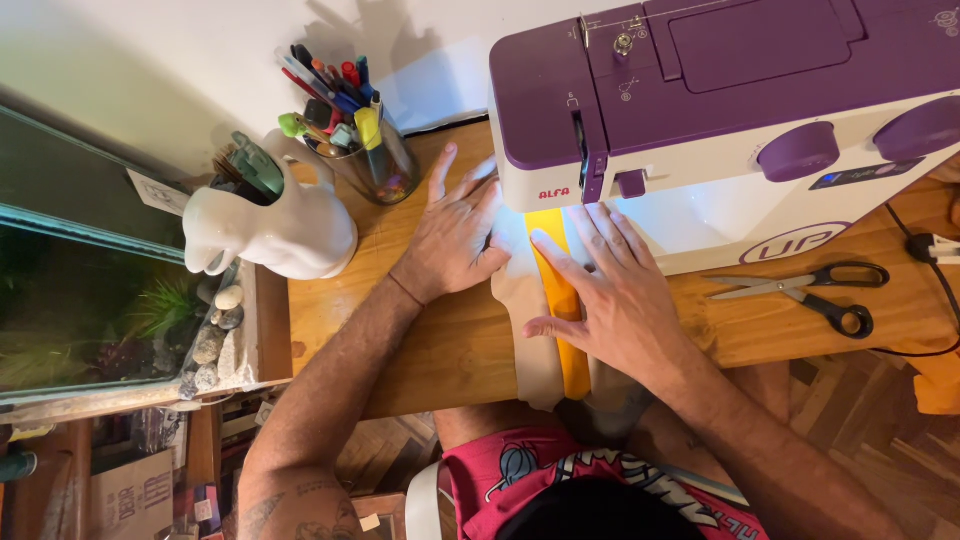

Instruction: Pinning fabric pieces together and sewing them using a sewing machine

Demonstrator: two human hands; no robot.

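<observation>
A purple and white sewing machine [720,110] stands on a wooden table [440,340]. Under its head lies a strip of beige cloth [530,340] with a yellow band [566,310] along it, and the strip hangs over the table's near edge. My left hand [455,235] lies flat, fingers spread, on the table and the cloth's left edge beside the machine. My right hand [610,290] presses flat on the cloth, its fingertips close to the needle area. Neither hand grips anything.
Black-handled scissors [810,290] lie right of the machine. A glass jar of pens [365,150] and a white ceramic holder [290,225] stand at the back left. An aquarium [90,290] with stones sits at far left. A black cable [935,260] runs along the right edge.
</observation>
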